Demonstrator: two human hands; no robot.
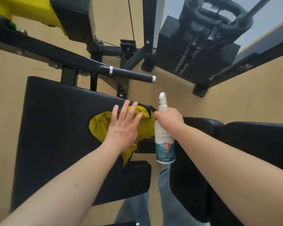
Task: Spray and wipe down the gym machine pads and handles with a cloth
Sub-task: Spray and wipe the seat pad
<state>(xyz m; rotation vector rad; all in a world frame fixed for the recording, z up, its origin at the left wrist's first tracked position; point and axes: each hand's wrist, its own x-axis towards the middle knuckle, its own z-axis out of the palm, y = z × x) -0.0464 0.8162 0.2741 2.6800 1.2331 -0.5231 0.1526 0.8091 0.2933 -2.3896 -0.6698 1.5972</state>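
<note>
1. The left hand (123, 126) is laid flat on the yellow cloth (98, 123), fingers straight and spread, nothing clasped; the fingertips reach to the far edge of the large black pad (55, 128).
2. The cloth is spread on that pad near its far right corner. Its right side is draped over the pad's right edge, and a tail hangs past the edge nearer the person.
3. The spray bottle (164, 141) is gripped round its neck by the right hand (169, 119), nozzle pointing away, and is held upright just beside the cloth.
4. The bottle is held over a narrow strip of floor (186, 98) between the large pad and a second black pad (252, 144) on the right. A jeans-clad leg (163, 193) is seen in the same gap.
5. A black handle (131, 75) with metal end rings juts out beyond the pad's far edge, apart from both hands.
6. Wider bare floor is seen between the handle's tip and the weight stack (198, 51).
7. Left of the cloth, most of the pad's surface is uncovered.
</note>
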